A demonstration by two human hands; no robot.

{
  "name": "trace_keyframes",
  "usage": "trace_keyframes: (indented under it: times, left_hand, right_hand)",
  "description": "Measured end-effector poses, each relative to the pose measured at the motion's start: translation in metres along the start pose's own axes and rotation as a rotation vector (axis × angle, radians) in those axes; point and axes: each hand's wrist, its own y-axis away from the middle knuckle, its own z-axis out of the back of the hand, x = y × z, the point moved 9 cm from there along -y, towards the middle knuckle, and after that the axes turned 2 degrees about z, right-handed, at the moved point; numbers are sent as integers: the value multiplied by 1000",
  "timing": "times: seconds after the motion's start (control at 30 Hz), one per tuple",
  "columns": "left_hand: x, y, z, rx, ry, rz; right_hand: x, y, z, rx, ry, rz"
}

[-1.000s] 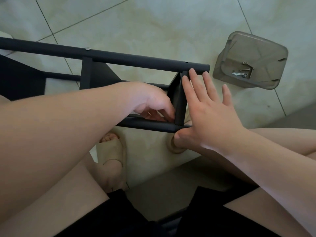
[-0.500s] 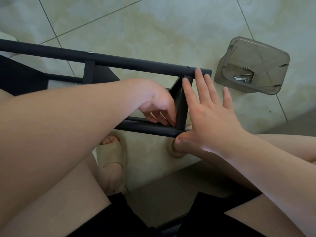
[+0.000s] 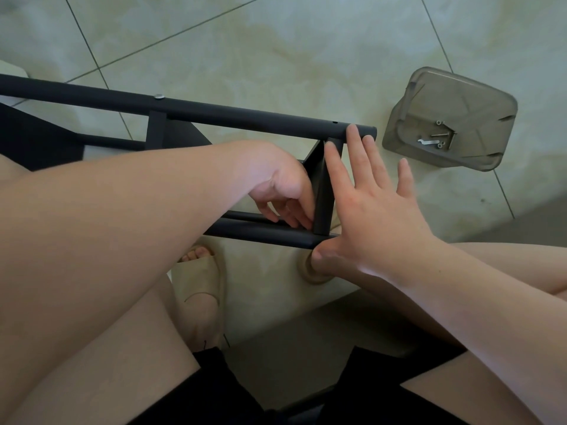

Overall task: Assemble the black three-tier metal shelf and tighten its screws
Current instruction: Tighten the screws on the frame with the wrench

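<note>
Against the end crossbar (image 3: pixel 323 197) of the black shelf (image 3: pixel 245 115), which lies with its poles running left-right, your right hand (image 3: pixel 377 210) presses flat, fingers spread. Just inside it, your left hand (image 3: pixel 282 185) curls at the lower joint, perhaps pinching something; you cannot tell.

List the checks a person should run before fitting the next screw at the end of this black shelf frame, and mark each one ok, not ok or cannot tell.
1. Frame braced: the right hand presses straight fingers against the end crosspiece. Ok.
2. Middle joint fastened: a screw sits in the upper pole. Ok; its tightness, cannot tell.
3. End joint fastened: the hole near the pole's end is empty. Not ok.
4. Parts to hand: spare screws and a small bent tool lie in the tray. Ok.
5. Left hand holding a screw at the lower joint: cannot tell.
</note>
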Motion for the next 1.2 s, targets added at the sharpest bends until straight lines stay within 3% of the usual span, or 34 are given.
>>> trace_keyframes:
  times: [0.23, 0.97, 1.2]
  left_hand:
    - [4, -5, -1, 75, 31, -30]
    - [3, -4, 2, -4, 12, -62]
    - [0, -5, -1, 38, 41, -62]
  right_hand:
    - [0, 0, -2, 22, 12, 2]
    - [1, -1, -2, 22, 17, 0]
    - [1, 0, -2, 19, 17, 0]
